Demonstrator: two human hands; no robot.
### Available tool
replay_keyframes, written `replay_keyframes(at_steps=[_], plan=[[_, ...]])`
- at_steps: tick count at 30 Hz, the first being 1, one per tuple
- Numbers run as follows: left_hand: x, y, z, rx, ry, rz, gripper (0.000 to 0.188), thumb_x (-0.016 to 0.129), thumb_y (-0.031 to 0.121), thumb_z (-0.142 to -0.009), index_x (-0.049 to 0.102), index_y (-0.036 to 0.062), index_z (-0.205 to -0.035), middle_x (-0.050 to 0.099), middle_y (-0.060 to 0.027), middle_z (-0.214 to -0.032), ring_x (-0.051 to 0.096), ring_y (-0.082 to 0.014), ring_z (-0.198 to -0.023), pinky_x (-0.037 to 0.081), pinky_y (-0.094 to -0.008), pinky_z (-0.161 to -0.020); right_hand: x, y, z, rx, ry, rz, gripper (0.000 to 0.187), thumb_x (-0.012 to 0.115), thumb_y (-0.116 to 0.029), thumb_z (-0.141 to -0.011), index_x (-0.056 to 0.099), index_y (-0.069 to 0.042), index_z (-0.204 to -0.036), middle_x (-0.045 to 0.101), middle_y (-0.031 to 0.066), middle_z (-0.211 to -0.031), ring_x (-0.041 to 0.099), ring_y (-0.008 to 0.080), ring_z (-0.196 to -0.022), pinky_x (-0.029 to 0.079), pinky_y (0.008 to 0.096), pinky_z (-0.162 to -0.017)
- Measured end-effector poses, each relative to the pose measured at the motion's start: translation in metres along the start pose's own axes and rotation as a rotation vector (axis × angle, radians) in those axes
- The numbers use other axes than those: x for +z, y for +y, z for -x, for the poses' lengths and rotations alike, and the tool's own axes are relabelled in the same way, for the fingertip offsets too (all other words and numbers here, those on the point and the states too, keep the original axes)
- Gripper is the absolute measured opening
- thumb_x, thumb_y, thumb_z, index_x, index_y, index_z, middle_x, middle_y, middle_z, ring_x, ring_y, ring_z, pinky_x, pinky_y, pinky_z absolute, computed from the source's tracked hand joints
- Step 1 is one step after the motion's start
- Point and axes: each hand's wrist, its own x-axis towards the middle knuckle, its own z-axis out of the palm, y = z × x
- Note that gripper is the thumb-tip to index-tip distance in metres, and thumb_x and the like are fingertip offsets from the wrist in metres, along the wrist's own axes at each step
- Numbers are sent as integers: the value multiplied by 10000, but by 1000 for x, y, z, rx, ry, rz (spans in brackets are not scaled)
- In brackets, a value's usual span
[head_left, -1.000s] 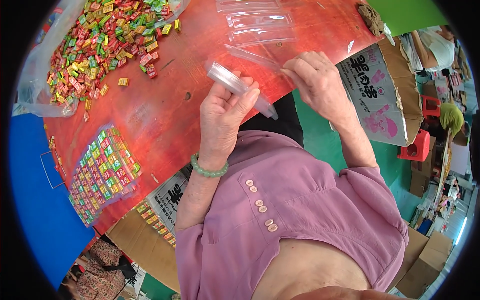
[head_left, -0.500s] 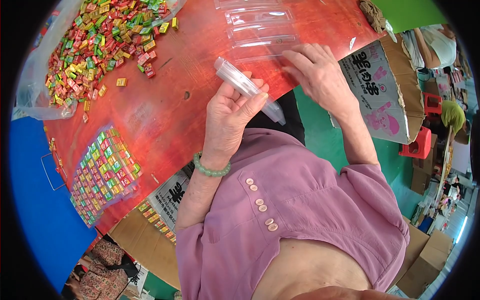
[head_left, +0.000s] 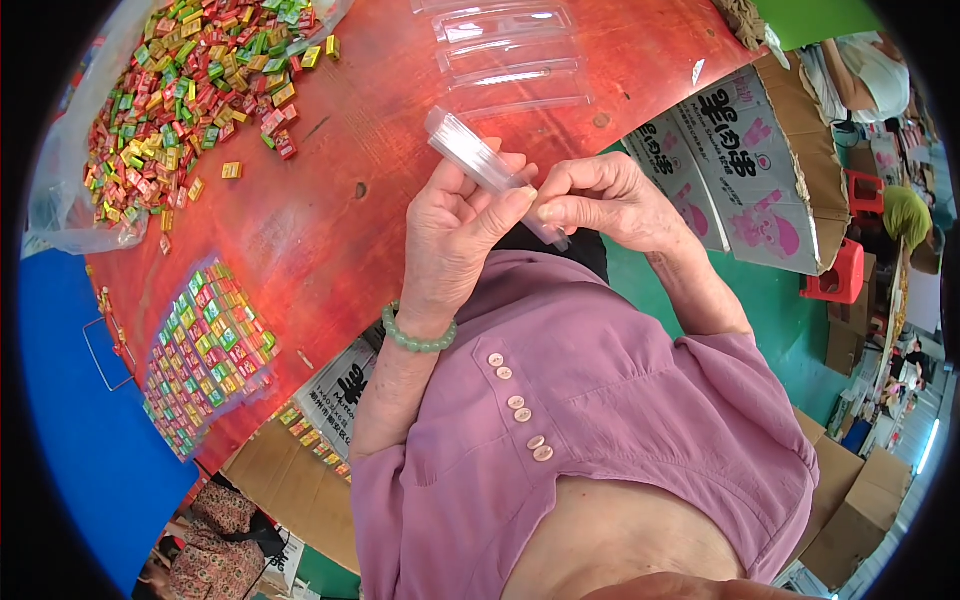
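Observation:
A nested stack of narrow clear plastic trays [head_left: 463, 146] lies slanted in my left hand [head_left: 445, 235], with the thumb pressed across it and the fingers behind. My right hand [head_left: 622, 205] is at the near right end of this stack, thumb and forefinger pinched at its edge. Whether a single tray is parted from the stack there, I cannot make out. Beyond both hands, several similar clear trays [head_left: 512, 88] lie in a row on the red table [head_left: 330, 215].
A heap of small red, yellow and green boxes [head_left: 200, 105] spills from a clear plastic bag [head_left: 60, 190] at far left. Nearer, similar boxes stand in a tight block [head_left: 212, 350]. Printed cartons [head_left: 745, 165] and a red stool [head_left: 842, 272] stand at right. Other people are around.
My right hand has come down and left from beside the row of trays to the stack, and its fingers have closed at the stack's end. My left hand still holds the stack.

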Motion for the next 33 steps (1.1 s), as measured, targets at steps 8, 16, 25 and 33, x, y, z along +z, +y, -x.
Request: replay_keyframes(at_steps=[8,16,25,33], plan=[[2,6,7,-20,132,-57,513,684,-48,-889,463,-57,-1351,616,-122,-1206,619,-208,-1155,517,-306,-995,-2,-21,5,-560,374,1374,75,670,-42,-854,629,-23,-915,606,116,-811,604,338,-767,509,394,-709],[-9,7,26,11,49,-53,527,686,-54,-884,455,-64,-1357,623,-145,-1227,621,-239,-1173,507,-326,-1014,-15,-18,6,-441,207,1765,214,679,-70,-792,633,-58,-1000,594,63,-928,600,256,-879,479,400,-804],[-8,0,25,-9,-42,-44,535,690,-50,-882,452,-60,-1361,618,-149,-1239,611,-252,-1189,485,-355,-1041,-22,-16,2,-443,289,1768,190,695,-133,-843,642,-53,-1006,617,64,-955,606,264,-900,470,401,-821],[-6,-10,18,57,-39,-41,554,678,-85,-874,455,-23,-1377,606,-134,-1262,599,-273,-1206,504,-371,-1029,20,-18,18,-338,16,841,297,805,-239,-794,676,-40,-974,642,74,-862,613,265,-811,488,372,-724]])
